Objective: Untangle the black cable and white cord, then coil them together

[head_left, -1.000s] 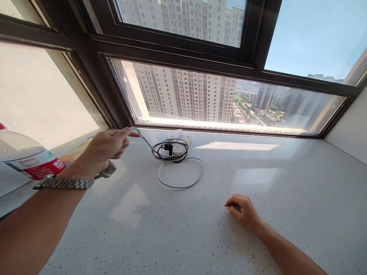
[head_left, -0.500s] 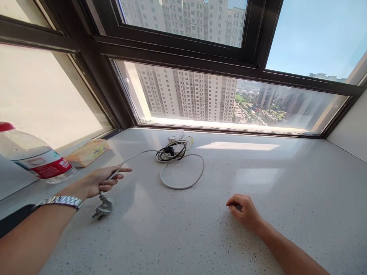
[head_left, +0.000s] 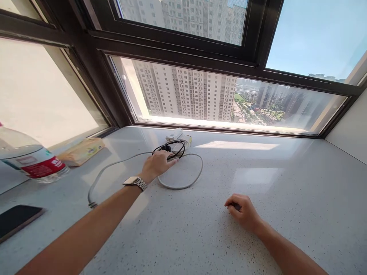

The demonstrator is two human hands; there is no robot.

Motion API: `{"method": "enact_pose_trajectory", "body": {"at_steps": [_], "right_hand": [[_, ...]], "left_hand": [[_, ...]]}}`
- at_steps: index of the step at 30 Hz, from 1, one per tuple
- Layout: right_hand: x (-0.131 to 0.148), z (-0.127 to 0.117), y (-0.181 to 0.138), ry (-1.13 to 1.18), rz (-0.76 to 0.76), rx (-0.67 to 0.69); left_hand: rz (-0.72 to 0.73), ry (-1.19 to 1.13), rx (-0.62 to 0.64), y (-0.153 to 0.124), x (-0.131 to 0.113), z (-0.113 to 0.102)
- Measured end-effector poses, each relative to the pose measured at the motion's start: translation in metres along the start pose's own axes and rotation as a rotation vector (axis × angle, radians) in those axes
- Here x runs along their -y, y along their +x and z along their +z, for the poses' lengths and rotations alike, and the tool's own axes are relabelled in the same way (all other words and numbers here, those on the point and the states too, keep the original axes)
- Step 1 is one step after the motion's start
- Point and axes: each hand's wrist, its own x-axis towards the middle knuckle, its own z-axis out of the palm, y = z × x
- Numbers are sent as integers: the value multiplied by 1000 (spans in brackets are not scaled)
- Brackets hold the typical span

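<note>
My left hand [head_left: 157,165], with a metal-band watch on the wrist, reaches over a coiled black cable [head_left: 183,147] and its black plug [head_left: 166,148]. Its thumb is held apart from the fingers, and the fingertips are partly hidden at the coil. Beneath and behind lies a white power strip [head_left: 175,133]. From there a grey cord [head_left: 106,168] curves left across the counter, its plug end [head_left: 92,205] mostly covered by my left forearm. On the right, my right hand [head_left: 241,208] rests on the counter in a loose fist; something dark shows inside it, too unclear to name.
A large water bottle [head_left: 37,164] with a red label stands at the left, beside a yellowish tissue pack [head_left: 83,151]. Nearer lies a dark phone [head_left: 20,219]. The speckled white counter [head_left: 177,233] ends at a dark window frame [head_left: 229,130].
My left hand has let go of the grey cord, leaving it on the counter, and has moved right to the black cable coil. My right hand is nearly still.
</note>
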Motion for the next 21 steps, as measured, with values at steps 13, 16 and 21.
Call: {"method": "enact_pose_trajectory", "body": {"at_steps": [13, 16, 21], "right_hand": [[3, 0, 0, 11, 9, -5], [3, 1, 0, 47, 56, -3], [11, -3, 11, 346, 305, -65]], "left_hand": [[-15, -359, -205, 28, 4, 22], [-123, -734, -399, 15, 2, 17], [-178, -1291, -476, -11, -19, 2]]}}
